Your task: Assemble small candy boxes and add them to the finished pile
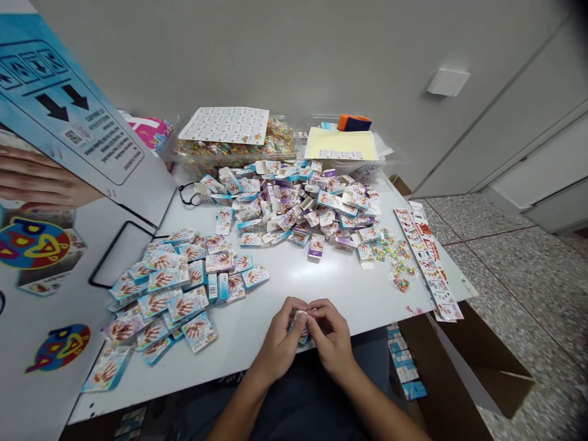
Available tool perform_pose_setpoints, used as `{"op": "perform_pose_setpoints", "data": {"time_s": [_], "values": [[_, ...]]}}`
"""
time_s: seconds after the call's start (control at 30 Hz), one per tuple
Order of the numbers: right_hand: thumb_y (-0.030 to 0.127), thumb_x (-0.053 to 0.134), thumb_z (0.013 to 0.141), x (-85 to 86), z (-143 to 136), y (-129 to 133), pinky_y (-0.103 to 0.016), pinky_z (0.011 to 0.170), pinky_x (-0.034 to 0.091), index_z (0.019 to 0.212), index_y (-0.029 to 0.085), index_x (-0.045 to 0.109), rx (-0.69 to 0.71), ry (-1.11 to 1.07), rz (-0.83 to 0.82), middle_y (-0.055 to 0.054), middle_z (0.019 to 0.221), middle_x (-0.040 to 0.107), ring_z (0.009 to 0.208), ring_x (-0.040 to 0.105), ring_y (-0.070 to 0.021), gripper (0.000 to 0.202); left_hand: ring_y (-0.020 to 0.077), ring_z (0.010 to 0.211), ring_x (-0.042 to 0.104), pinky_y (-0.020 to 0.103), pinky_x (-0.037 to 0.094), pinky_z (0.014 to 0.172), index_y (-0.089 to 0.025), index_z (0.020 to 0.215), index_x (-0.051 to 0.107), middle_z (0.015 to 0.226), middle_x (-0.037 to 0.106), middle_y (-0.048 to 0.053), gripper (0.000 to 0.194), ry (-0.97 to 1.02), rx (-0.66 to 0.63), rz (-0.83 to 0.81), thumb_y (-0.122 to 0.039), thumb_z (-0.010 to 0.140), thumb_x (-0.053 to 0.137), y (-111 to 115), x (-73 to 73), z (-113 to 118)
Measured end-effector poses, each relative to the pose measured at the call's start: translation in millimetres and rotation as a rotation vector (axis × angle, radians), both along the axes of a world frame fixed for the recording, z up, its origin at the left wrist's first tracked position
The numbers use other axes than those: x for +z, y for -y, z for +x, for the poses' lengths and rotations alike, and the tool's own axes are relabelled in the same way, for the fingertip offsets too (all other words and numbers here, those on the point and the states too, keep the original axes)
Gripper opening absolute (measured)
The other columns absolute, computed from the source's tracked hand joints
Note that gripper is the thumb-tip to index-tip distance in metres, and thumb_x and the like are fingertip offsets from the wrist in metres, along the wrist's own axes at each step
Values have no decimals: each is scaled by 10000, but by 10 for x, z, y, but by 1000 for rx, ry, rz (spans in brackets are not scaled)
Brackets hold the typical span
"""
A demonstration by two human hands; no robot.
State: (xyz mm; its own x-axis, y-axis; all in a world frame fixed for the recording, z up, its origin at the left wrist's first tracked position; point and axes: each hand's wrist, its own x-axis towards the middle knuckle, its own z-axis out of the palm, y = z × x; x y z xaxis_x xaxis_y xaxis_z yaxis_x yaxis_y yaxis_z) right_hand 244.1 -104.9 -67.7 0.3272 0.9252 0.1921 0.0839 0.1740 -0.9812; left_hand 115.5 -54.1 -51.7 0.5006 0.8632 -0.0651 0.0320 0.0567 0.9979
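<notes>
Close to the table's front edge, my left hand (287,327) and my right hand (328,331) meet around a small printed carton (302,334). Fingers of both hands are closed at its top end and hide most of it. Beyond them spreads a heap of small cartons (294,202), many with flaps standing up. To the left lies a pile of closed cartons (174,288) printed with hands. Right of the heap are little clear bags of coloured beads (400,283).
Two clear plastic tubs stand against the wall; the left tub (206,160) holds many bead bags. Printed sticker sheets (429,263) lie at the right edge. A large printed box (133,190) borders the left. Below right is an open cardboard box (459,367) beside stacked cartons (404,361).
</notes>
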Motion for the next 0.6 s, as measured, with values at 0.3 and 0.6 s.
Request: {"op": "perform_pose_setpoints", "data": {"time_s": [0.3, 0.6], "values": [[406, 638, 953, 120, 48, 25, -358, 881, 559, 942, 239, 764, 78, 2, -74, -84, 1110, 668, 1030, 667, -214, 209, 191, 842, 643, 302, 513, 788, -210, 918, 587, 950, 665, 41, 255, -26, 112, -16, -461, 962, 576, 15, -59, -20], [446, 612, 934, 403, 1910, -70, -418, 886, 551, 990, 215, 698, -469, 541, -75, -116, 1136, 691, 1074, 650, -258, 253, 357, 1347, 493, 516, 390, 1131, -127, 1220, 605, 1373, 571, 178, 356, -603, 727, 813, -245, 887, 563, -459, 274, -626]]}}
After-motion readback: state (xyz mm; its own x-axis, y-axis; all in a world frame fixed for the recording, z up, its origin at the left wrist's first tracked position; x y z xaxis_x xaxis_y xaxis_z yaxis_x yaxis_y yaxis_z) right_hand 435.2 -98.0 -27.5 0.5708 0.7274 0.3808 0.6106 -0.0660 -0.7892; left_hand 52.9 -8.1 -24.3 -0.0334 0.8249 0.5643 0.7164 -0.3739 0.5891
